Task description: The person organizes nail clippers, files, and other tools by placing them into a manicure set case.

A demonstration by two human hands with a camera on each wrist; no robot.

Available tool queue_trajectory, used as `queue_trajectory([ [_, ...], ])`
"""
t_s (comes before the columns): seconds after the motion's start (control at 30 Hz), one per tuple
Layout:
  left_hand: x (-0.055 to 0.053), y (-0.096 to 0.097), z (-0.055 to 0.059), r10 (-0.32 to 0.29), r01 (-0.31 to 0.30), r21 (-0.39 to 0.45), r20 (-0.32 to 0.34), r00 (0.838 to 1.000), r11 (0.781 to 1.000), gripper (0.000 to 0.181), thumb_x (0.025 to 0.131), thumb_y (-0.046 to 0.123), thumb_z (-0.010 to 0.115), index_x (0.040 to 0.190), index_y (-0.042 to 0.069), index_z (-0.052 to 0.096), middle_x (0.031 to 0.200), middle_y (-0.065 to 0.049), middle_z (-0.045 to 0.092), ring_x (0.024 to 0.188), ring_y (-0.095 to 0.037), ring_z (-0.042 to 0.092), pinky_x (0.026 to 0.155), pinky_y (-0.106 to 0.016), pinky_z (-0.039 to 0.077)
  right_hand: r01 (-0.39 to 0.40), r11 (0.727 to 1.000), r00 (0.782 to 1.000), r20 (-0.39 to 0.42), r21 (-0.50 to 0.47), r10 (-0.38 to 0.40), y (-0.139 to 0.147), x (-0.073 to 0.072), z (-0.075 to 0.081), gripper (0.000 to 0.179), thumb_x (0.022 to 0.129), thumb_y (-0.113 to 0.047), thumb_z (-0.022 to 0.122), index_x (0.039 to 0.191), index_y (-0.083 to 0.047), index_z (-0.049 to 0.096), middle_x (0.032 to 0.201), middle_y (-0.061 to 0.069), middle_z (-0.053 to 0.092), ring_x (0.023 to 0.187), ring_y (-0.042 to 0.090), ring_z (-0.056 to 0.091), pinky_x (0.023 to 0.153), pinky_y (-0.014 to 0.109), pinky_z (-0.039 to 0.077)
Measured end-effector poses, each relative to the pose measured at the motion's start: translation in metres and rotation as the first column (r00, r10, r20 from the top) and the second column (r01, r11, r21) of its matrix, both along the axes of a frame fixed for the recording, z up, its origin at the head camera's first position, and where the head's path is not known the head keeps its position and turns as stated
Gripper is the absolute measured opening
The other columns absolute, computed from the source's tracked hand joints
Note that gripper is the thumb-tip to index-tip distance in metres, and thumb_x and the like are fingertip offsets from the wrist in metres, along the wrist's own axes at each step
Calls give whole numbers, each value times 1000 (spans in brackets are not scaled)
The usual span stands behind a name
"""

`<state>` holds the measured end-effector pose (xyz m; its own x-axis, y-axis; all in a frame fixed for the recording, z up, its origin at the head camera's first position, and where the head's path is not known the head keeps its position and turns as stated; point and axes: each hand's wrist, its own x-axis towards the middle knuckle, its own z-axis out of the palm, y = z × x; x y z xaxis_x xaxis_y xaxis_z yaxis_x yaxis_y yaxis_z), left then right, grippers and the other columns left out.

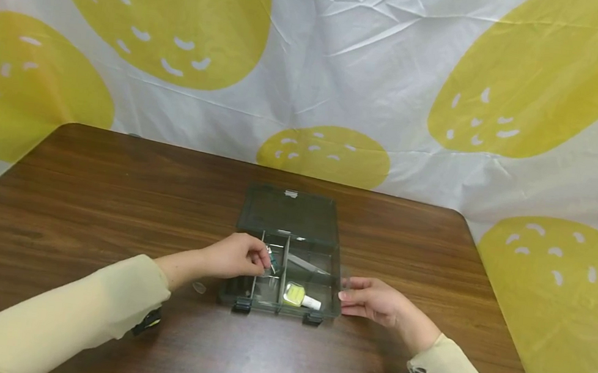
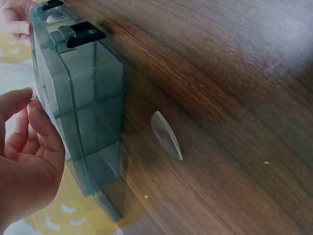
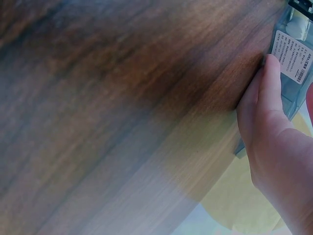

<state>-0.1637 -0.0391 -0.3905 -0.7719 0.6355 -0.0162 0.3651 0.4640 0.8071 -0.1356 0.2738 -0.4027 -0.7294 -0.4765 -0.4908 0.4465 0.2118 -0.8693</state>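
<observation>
A translucent grey organizer box (image 1: 325, 288) stands on the table with its lid laid back. Over its left compartments, my left hand (image 1: 235, 256) pinches a small clear piece (image 2: 33, 94) between thumb and fingertip. Just beyond those fingers lies a small teal and silver thing (image 1: 272, 258), partly covered by the hand. The right section holds a small yellow bottle with a white cap (image 1: 294, 295), lying down, and a flat pale grey strip (image 1: 305, 264). My right hand (image 1: 377, 302) rests against the box's right side, its fingers straight along the labelled wall.
A clear, thin, curved piece (image 2: 166, 136) lies on the brown wooden table (image 1: 165, 196) left of the box. Two black latches (image 1: 242, 305) stick out from the box's near side. A white curtain with yellow fruit prints (image 1: 332, 92) hangs behind the table.
</observation>
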Motion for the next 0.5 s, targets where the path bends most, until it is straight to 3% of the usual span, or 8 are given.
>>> queue_trajectory([
  [0.5,3,10,5,-29,29,5,51,998,1000,7,77,5,66,83,2,65,71,-1,65,64,-2,52,64,-17,45,25,1000,1000,1,8,-25,-1,1,1,61,90,-1,53,136,22,20,92,-1,64,88,8,63,89,31,52],
])
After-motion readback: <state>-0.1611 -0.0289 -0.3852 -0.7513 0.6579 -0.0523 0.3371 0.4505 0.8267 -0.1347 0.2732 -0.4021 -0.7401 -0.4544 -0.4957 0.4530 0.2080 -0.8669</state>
